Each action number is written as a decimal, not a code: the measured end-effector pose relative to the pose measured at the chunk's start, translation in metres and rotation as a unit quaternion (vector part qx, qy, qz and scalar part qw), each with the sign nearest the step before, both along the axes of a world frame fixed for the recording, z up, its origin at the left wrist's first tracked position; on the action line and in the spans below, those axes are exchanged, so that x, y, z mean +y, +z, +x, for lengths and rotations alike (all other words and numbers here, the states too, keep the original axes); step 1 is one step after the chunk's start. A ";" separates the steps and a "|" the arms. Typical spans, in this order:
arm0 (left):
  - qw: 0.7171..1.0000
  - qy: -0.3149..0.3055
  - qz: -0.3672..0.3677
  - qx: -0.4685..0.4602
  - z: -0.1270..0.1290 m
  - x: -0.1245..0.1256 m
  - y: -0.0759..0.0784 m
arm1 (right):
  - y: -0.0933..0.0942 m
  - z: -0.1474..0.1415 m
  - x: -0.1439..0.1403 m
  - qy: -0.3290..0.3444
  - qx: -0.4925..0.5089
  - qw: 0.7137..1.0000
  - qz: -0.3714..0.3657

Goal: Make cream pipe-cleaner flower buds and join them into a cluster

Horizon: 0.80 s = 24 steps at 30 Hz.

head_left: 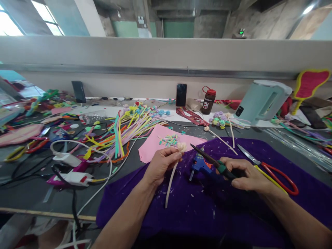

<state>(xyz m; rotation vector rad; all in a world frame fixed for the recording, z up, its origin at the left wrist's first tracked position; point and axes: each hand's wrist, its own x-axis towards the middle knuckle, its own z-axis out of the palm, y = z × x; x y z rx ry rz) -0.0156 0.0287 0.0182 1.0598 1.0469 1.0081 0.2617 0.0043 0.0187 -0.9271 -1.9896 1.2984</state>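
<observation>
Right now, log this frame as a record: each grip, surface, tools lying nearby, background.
Left grip: cream flower, its pale stem hanging down
Right grip: dark tool with green on its handle, probably scissors, tip toward the flower
Surface: purple cloth
Tools lying nearby: blue glue gun; red-and-yellow-handled scissors
Further off: pink sheet bearing small clippings
Background: central phone, red-lidded bottle, mint kettle

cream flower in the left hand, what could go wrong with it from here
The dark pointed tool in the right hand is aimed toward the cream flower and the left hand, so a slip might nick either.

The blue glue gun lies close below the tool on the purple cloth and could get knocked.

The scissors lie beside the right forearm, which might brush or shift them.
</observation>
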 end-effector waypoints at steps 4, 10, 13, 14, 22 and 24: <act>0.999 0.004 -0.031 -0.033 -0.002 0.001 -0.001 | 0.003 -0.002 -0.003 0.016 -0.007 1.000 0.006; 0.998 0.009 -0.038 -0.045 -0.001 0.003 -0.001 | 0.002 -0.006 -0.004 0.015 -0.035 0.998 0.053; 0.998 -0.001 -0.042 -0.042 0.000 0.004 -0.001 | 0.002 -0.007 -0.003 0.017 -0.040 0.997 0.067; 0.998 -0.004 -0.042 -0.041 0.000 0.004 -0.001 | 0.002 -0.007 -0.003 0.016 -0.042 0.996 0.070; 0.999 -0.009 -0.033 -0.014 0.000 0.003 -0.002 | -0.001 -0.007 -0.003 0.015 -0.049 0.996 0.070; 1.000 -0.010 -0.025 -0.007 0.000 0.003 -0.003 | -0.001 -0.007 -0.002 0.018 -0.049 0.996 0.069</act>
